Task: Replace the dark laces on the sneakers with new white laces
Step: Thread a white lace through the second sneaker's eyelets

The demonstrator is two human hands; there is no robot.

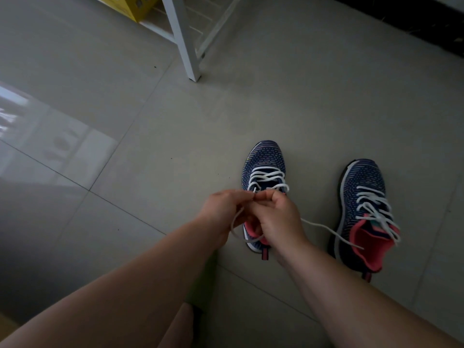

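Head camera, looking down on a grey tiled floor point(125, 121): two navy knit sneakers with coral-pink linings, toes pointing away, standing side by side and apart. Left hand point(223, 212) and right hand point(278, 217) meeting over the tongue of the left sneaker point(266, 159), fingertips pinched together on the white lace point(266, 178) already criss-crossed through its eyelets; both grips closed tight on the lace near its upper rows. One loose end looping down under the left wrist and across the heel collar, the other trailing rightward over the floor to the right sneaker point(364, 187). Second white lace point(374, 207) threaded on that right sneaker, ends draped loosely over its pink collar, untied. White shelf leg point(185, 41) standing on the tiles farther off, with a yellow box point(133, 6) behind it at the top edge. Bare forearms reaching in from the bottom.
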